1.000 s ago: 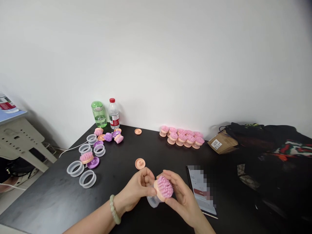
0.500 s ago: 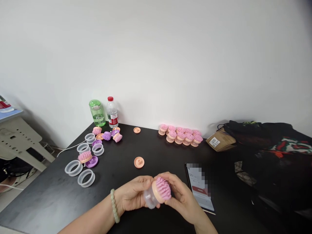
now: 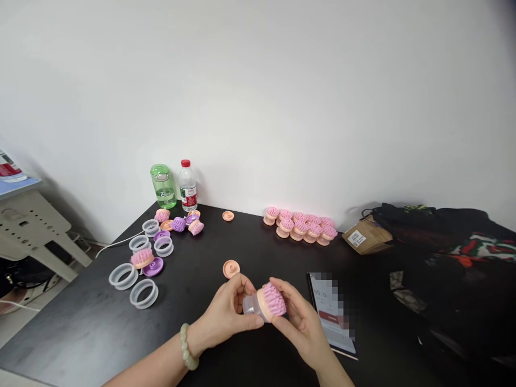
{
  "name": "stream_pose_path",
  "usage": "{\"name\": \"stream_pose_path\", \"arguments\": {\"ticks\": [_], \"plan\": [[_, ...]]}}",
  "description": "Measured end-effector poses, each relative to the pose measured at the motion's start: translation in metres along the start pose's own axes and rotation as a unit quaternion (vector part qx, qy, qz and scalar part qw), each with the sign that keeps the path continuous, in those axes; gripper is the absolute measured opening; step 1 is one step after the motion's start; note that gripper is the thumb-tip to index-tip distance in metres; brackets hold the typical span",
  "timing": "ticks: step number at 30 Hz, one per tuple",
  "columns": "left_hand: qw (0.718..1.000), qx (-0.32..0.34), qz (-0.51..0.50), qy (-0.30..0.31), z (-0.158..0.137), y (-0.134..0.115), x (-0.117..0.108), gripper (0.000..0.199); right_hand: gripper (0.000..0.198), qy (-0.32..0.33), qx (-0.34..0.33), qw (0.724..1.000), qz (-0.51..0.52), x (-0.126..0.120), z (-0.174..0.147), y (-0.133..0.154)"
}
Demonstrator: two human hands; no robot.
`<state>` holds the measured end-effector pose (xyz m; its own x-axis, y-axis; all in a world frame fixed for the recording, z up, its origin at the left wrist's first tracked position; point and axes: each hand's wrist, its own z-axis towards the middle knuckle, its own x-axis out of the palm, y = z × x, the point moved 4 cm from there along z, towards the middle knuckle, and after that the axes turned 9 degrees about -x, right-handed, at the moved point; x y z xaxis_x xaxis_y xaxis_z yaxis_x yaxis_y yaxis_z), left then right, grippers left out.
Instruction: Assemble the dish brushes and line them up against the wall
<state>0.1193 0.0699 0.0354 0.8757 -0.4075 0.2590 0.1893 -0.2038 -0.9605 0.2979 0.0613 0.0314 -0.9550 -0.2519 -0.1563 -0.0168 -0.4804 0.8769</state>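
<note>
My left hand [image 3: 226, 310], with a pale bead bracelet at the wrist, has its thumb and fingers around a clear plastic ring [image 3: 250, 305]. My right hand [image 3: 300, 325] grips a brush head [image 3: 274, 299] with pink bristles and a peach base. The base sits against the ring's right end; whether the two are locked together I cannot tell. Both pieces are tilted on their side above the table, bristles pointing right. Just beyond my left fingers lies a round peach cap [image 3: 231, 268], with a small stub at its centre. Another peach cap [image 3: 228, 215] lies farther back.
Clear rings [image 3: 144, 294], purple caps [image 3: 153, 266] and loose brush heads [image 3: 142, 258] lie at left. A green bottle [image 3: 164, 188] and a water bottle [image 3: 188, 188] stand behind. Assembled brushes [image 3: 298, 228] line the wall. A phone [image 3: 332, 317], paper bag [image 3: 367, 236] and dark cloth [image 3: 451, 290] are at right.
Both hands have moved slightly up and away with the ring and brush head. My left fingers have shifted their hold, the thumb now under the ring. The view has turned a little.
</note>
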Motion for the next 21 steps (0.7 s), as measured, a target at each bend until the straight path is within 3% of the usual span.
{"name": "stream_pose_path", "arguments": {"ticks": [6,12,16,21], "plan": [[0.996,-0.053,-0.062,0.040,-0.002,-0.007,0.007,0.050,0.051,0.031,0.028,0.996,0.073,-0.003,0.001,0.003],[0.984,-0.109,-0.126,0.061,-0.003,0.000,0.012,0.049,0.050,0.055,0.033,0.995,0.075,-0.004,0.004,0.010],[0.967,-0.148,-0.185,0.092,-0.002,0.006,0.012,0.046,0.050,0.062,0.035,0.996,0.060,-0.003,0.002,0.011],[0.932,-0.245,-0.228,0.136,0.000,0.021,0.013,0.045,0.043,0.093,0.017,0.995,0.012,-0.001,0.006,0.021]]}}
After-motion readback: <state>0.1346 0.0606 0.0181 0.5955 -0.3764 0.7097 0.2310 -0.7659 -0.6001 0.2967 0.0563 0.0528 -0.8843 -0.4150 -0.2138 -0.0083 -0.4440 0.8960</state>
